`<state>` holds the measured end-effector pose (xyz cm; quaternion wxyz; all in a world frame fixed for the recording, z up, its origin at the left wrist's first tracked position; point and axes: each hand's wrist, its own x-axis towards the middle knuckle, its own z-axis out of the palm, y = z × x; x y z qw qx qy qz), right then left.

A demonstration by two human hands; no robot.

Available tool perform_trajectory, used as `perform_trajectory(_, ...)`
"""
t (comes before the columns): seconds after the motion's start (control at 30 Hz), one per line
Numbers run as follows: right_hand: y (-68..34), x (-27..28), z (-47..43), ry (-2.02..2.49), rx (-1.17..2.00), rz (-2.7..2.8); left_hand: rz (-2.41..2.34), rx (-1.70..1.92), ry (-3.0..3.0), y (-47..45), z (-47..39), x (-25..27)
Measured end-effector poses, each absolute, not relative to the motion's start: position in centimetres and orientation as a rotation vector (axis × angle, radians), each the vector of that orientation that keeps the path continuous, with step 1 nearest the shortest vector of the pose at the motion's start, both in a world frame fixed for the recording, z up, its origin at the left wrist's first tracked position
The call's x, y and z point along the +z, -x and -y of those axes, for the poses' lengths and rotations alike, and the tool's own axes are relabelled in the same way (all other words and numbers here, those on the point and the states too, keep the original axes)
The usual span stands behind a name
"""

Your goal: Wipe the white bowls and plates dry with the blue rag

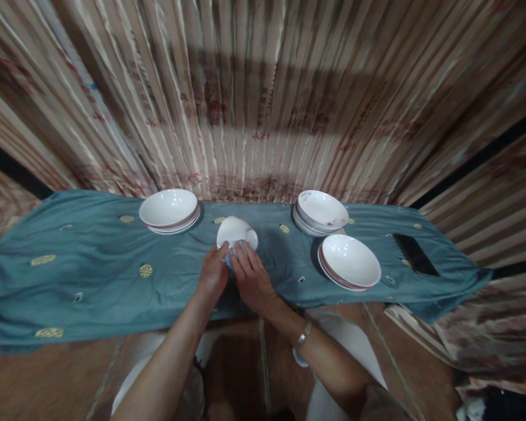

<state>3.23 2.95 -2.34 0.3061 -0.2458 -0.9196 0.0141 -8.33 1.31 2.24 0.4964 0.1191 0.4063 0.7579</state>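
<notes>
Between my hands, in front of me, is a white bowl [236, 227], tilted over the table. My left hand [214, 270] grips its near left side, with the thumb on the rim. The fingers of my right hand [252, 275] are closed on a pale bluish cloth [230, 255] and press it against the bowl's near side. Most of the cloth is hidden under the fingers.
A stack of white dishes [169, 209] stands at the back left. Right of the bowl are a flower-patterned stack [322, 209] and a red-banded stack [352, 261]. A black phone [415, 255] lies farther right on the green tablecloth [100, 280]. Curtains [258, 105] hang behind.
</notes>
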Motion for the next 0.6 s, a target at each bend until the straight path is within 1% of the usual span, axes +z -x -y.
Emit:
perform_trajectory(0.3,-3.4,0.6,-4.6,0.755,0.214,2.285,-1.006,1.849,-0.392,7.1,-1.2,3.2)
perform_trajectory(0.6,-3.6,1.2,-5.8,0.836,0.463,2.122,-1.039,1.824,-0.447,6.9,-1.1,3.0)
